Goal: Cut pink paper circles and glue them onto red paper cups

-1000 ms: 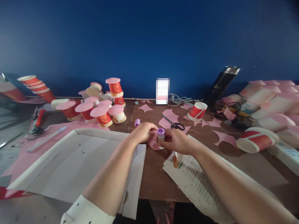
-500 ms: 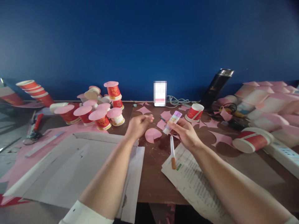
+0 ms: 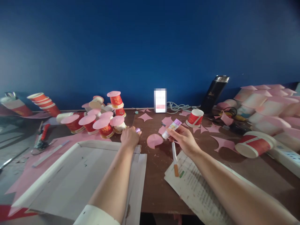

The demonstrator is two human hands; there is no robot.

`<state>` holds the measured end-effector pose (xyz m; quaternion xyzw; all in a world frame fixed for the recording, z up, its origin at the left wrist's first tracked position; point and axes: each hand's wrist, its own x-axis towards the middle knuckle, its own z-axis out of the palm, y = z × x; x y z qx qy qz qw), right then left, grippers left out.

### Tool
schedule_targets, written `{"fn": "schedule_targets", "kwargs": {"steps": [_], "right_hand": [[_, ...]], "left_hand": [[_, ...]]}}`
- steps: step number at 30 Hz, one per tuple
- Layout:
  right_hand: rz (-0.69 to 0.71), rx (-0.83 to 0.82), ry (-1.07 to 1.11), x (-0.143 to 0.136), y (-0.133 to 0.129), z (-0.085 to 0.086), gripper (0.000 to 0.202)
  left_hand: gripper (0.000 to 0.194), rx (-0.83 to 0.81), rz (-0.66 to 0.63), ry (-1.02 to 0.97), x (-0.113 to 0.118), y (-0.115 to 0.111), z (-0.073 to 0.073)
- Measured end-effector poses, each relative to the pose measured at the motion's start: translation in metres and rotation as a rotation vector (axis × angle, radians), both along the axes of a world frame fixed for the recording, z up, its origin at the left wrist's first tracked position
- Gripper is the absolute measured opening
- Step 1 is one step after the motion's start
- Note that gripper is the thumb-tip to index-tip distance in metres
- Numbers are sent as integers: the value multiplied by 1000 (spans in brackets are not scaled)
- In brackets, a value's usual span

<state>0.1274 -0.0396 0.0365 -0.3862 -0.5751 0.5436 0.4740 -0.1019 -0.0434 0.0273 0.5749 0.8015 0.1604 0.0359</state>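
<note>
My right hand [image 3: 185, 139] is closed around a glue stick [image 3: 172, 128], white with a purple end, held tilted over the table. My left hand [image 3: 130, 137] is closed, with a small purple cap [image 3: 137, 130] showing at its fingers. It is beside the paper cups with pink discs. A pink paper disc [image 3: 154, 141] with a notch in its edge lies on the table between my hands. Under my right hand, a white and brown stick-like tool [image 3: 175, 162] rests partly on printed paper sheets [image 3: 194, 184].
Red paper cups [image 3: 103, 128] topped with pink discs cluster at the left. A lone red cup [image 3: 195, 118] and a leaning black flask [image 3: 215, 93] stand right of the screen [image 3: 160, 100]. Pink scraps [image 3: 223, 142] lie about. A shallow white box [image 3: 77, 178] is left.
My left hand has moved left and down, away from the glue stick. The purple cap now shows in its fingers. My right hand keeps hold of the glue stick; the view has tilted slightly upward.
</note>
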Motion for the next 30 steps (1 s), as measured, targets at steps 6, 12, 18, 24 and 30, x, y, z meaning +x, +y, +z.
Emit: {"fn": "schedule_targets", "kwargs": {"steps": [6, 12, 18, 24, 30], "right_hand": [[-12, 29, 24, -2, 1, -6, 40], [-75, 230, -16, -5, -5, -5, 33], [-93, 306, -83, -7, -11, -3, 29], [-98, 354, -102, -7, -11, -5, 26], [-99, 386, -80, -7, -12, -4, 27]], "left_hand": [[34, 135, -90, -608, 9, 2, 8], [33, 55, -260, -1525, 33, -8, 14], [22, 49, -296, -1778, 38, -13, 19], [19, 27, -300, -1817, 42, -14, 19], [31, -23, -321, -1783, 42, -16, 21]]}}
